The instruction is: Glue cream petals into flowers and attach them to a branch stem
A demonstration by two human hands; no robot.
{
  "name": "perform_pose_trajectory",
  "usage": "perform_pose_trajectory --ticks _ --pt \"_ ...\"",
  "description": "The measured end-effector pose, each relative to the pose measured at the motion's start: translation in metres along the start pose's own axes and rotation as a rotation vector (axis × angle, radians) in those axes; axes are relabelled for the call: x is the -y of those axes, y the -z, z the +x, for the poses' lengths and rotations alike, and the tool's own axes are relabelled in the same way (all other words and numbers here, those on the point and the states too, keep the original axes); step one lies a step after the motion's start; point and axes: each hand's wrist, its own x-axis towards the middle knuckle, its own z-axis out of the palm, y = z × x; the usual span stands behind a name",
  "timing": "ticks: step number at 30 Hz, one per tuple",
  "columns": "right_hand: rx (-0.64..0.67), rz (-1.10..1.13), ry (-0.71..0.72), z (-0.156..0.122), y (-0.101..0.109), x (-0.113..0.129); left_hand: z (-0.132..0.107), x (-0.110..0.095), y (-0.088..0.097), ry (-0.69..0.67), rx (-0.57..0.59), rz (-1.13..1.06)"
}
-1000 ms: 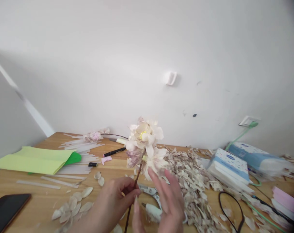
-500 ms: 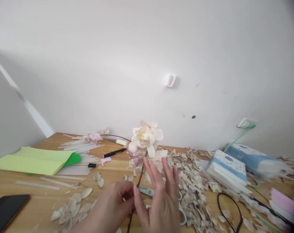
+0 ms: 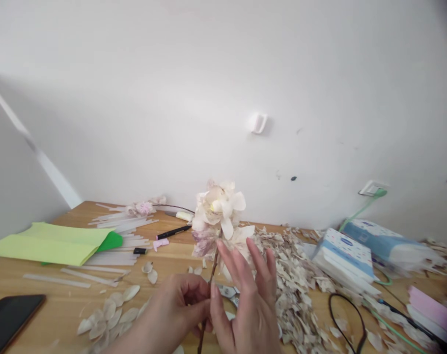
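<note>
A cream-white flower (image 3: 216,201) with a yellow centre and dusky mauve lower petals stands upright on a thin brown stem (image 3: 214,263). My left hand (image 3: 186,300) is closed around the lower stem, thumb and fingers pinching it. On the other side, my right hand (image 3: 243,305) has its fingers stretched up and apart, its index fingertip just under the bloom and its thumb close to the stem; whether it touches the stem I cannot tell. Behind that hand lie scissors (image 3: 229,291), partly hidden.
Loose dried petals (image 3: 293,280) are heaped to the right, with a smaller petal group (image 3: 111,312) at front left. White strips (image 3: 125,226), a yellow-green sheet (image 3: 57,241), a phone (image 3: 13,317) and a black pen (image 3: 174,232) lie left. Tissue packs (image 3: 347,253) and a green cable (image 3: 359,209) are right.
The flower head has tilted and turned slightly to the left, and the stem at my left hand has shifted a little right. My right hand stays spread beside it.
</note>
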Motion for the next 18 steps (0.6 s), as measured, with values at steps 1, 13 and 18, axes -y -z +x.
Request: perform_pose_trajectory --ticks 1,13,18 --pt "-0.014 0.013 0.004 0.0 0.001 0.001 0.0 0.0 0.001 -0.003 0.003 -0.009" --pt "-0.176 0.307 -0.251 -0.013 0.013 -0.014 0.007 0.003 0.005 -0.004 -0.06 -0.054" --pt "-0.092 0.55 -0.719 -0.028 0.005 -0.004 0.011 0.009 0.007 -0.098 -0.174 -0.031"
